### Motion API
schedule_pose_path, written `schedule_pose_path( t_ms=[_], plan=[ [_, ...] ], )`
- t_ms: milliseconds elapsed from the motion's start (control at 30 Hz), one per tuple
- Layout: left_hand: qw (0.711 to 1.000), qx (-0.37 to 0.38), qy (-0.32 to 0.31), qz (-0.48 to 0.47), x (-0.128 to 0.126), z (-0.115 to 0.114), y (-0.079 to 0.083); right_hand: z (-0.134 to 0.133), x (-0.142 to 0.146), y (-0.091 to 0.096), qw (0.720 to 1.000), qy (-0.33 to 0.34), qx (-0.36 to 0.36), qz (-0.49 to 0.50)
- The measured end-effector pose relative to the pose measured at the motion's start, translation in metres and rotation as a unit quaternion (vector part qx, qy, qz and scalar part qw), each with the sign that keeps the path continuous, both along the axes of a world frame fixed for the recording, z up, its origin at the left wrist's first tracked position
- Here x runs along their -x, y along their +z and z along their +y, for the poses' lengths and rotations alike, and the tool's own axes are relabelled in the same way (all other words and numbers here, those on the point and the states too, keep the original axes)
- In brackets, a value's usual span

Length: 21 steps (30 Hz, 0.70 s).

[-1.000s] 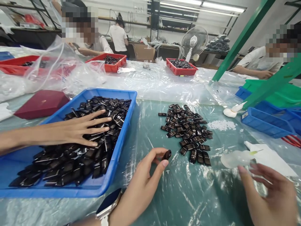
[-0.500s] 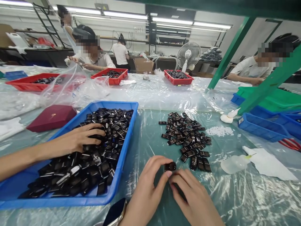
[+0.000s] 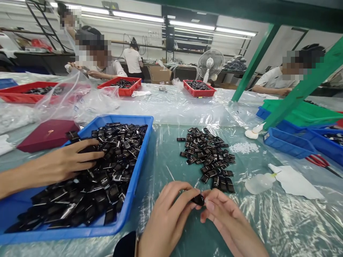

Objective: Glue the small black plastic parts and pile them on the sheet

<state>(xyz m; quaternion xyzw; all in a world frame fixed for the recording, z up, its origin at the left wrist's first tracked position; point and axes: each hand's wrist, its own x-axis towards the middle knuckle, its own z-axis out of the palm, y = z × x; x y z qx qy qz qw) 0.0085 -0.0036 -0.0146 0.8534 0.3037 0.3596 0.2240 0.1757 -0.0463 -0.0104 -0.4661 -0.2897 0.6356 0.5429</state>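
Between the thumb and fingers of my left hand [image 3: 171,212] is a small glossy black plastic piece [image 3: 198,200], held above the green table mat. My right hand [image 3: 227,217] has its thumb and fingers pinched together at the right end of that piece. Whatever is in this pinch is too small to make out. Beyond my hands lies a loose pile of similar black pieces [image 3: 211,153]. To its right is a scatter of small white bits [image 3: 244,147].
At left, another person's hand [image 3: 66,160] reaches into a blue tray [image 3: 136,178] of black pieces. A dark red box [image 3: 48,135] lies behind it. On the right are a translucent bottle [image 3: 258,184], a white cloth [image 3: 297,182], red-handled scissors [image 3: 318,161] and a green post [image 3: 302,85].
My right fingers have come up to the black piece and closed at its end. My left hand has turned the piece. The other person's hand in the tray has shifted left, and the view has shifted slightly.
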Motion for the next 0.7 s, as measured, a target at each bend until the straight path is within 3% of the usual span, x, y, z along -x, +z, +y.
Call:
schedule_pose_path(
  t_ms=[700],
  plan=[
    [0.996,-0.078,0.006,0.033,-0.0034,-0.0018,0.0078,-0.0069,-0.0081,0.0059,0.998,0.03,0.046,0.015]
  ],
)
